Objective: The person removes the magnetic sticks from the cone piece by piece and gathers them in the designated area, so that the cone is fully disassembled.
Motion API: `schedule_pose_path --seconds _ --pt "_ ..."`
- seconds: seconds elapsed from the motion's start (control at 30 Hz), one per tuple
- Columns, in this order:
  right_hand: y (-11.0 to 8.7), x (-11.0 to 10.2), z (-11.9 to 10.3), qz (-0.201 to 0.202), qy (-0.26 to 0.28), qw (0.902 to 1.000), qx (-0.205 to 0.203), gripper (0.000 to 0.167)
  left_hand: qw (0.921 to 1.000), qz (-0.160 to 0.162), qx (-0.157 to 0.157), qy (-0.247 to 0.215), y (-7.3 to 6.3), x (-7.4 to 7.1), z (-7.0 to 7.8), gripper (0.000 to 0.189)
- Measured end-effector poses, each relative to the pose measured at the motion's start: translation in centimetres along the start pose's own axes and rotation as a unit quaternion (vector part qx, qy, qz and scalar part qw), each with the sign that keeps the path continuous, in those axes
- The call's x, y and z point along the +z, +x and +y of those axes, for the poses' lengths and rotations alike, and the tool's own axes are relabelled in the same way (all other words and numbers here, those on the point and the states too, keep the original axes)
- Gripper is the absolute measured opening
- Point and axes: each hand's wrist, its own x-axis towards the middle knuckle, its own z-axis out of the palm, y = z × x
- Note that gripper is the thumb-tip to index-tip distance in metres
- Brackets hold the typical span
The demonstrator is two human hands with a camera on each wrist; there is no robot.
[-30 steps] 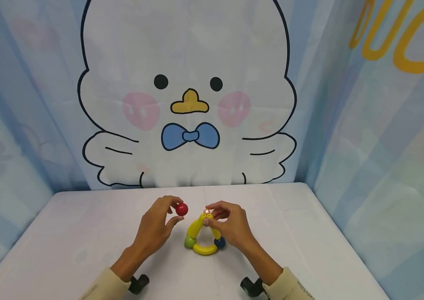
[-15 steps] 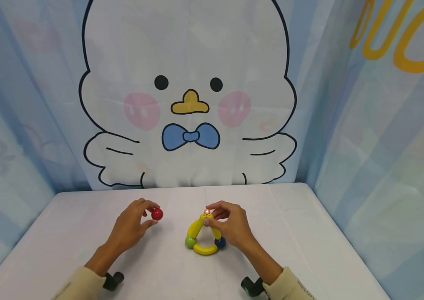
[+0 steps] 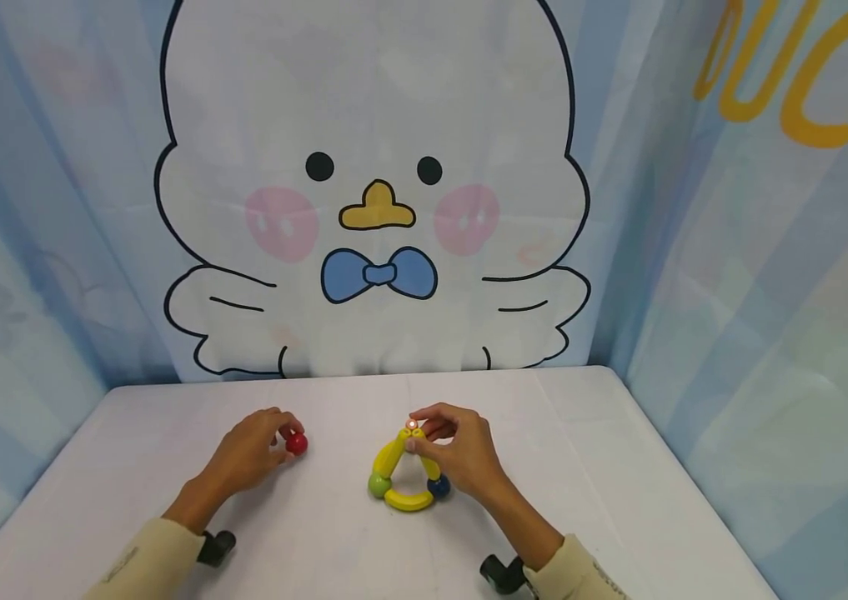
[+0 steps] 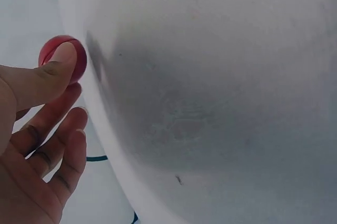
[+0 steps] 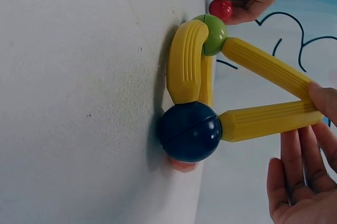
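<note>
My left hand point(image 3: 243, 454) pinches a red ball point(image 3: 297, 443) between thumb and fingertips, low over the left half of the table. In the left wrist view the thumb lies across the red ball point(image 4: 46, 50), the other fingers loosely bent below. With thumb and fingers my right hand point(image 3: 469, 450) pinches the upper ends of two straight yellow rods point(image 5: 268, 121), which lean together. They belong to a magnetic building-toy frame: a green ball point(image 5: 215, 34) and a dark blue ball point(image 5: 190, 132) at the lower corners, joined by a curved yellow rod point(image 3: 408, 501) at the table.
A white-covered table point(image 3: 604, 500) carries the frame. A small orange-red piece point(image 5: 183, 165) shows partly behind the blue ball in the right wrist view. At the back hangs a curtain point(image 3: 374, 333) with a cartoon duck. Dark wrist camera mounts point(image 3: 218, 547) sit beneath both wrists.
My left hand has carried the red ball leftward, away from the frame, and lower toward the table. The right hand keeps its pinch on the rods, almost still.
</note>
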Motion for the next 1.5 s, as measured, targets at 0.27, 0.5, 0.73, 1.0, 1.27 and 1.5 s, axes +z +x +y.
schedule_pose_path --seconds 0.27,0.5,0.73,1.0,1.27,1.5 --pt "0.0 0.1 -0.3 -0.005 0.005 1.0000 -0.002 0.031 0.9999 -0.013 -0.004 0.000 -0.1 0.2 -0.5 0.036" --pt "0.0 0.1 -0.2 -0.004 -0.004 1.0000 -0.007 0.030 0.9999 -0.011 -0.004 -0.007 -0.3 0.0 -0.6 0.048" --pt "0.1 0.2 -0.1 -0.003 -0.003 0.9999 -0.013 0.030 0.9999 0.003 -0.004 -0.014 -0.6 -0.2 -0.3 0.054" --pt "0.1 0.2 0.1 -0.002 -0.003 1.0000 -0.007 0.029 0.9975 0.054 0.044 0.008 -1.0 -0.4 2.2 0.057" --pt "0.1 0.1 0.0 -0.003 -0.004 0.9999 -0.009 0.029 0.9956 0.064 0.067 -0.010 -1.3 0.0 6.8 0.053" --pt "0.0 -0.1 0.0 -0.006 -0.003 0.9998 -0.019 0.027 0.9920 0.065 0.085 -0.067 -1.1 1.5 10.9 0.046"
